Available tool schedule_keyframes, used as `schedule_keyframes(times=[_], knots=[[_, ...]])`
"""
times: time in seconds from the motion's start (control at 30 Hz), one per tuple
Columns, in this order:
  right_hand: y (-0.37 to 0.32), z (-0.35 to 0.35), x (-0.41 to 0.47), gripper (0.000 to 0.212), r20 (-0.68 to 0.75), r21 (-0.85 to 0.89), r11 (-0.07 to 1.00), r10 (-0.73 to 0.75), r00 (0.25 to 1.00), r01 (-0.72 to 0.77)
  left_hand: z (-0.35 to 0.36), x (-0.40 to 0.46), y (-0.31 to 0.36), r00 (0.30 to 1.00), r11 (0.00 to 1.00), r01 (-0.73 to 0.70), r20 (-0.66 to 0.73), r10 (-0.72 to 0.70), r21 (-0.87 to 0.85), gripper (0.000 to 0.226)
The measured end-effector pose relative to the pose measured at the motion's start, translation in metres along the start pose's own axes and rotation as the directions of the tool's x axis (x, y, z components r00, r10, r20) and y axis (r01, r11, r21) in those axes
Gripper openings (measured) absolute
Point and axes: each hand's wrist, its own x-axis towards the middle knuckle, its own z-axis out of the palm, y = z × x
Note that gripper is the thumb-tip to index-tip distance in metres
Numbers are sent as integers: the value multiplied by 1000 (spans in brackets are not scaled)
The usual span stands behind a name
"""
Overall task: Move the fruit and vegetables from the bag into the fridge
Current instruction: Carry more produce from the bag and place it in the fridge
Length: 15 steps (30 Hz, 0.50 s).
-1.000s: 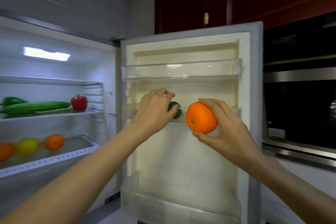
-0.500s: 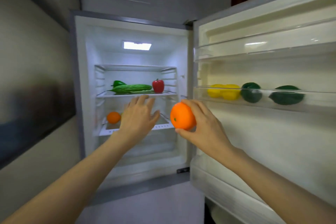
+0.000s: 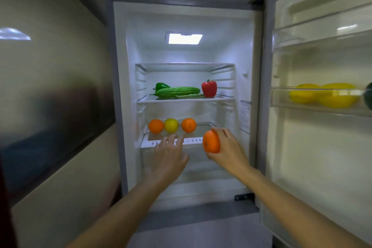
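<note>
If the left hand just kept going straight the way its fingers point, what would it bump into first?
Most likely the white front edge of the lower shelf: the left hand is open, its fingers already overlapping that edge. If it clears the edge, next comes the yellow fruit. Depth is hard to judge.

The fridge (image 3: 120, 86) lining looks like smooth white plastic, its shelves (image 3: 186, 99) clear and glossy. The gourd (image 3: 178, 91) is bumpy; the red pepper (image 3: 209, 88) shines.
</note>
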Motion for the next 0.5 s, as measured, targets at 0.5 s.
schedule_keyframes(times=[0.5], knots=[[98, 121, 174, 68, 146, -167, 984, -35, 989, 59, 101, 107, -61, 998, 998, 55, 6, -55, 10, 39]])
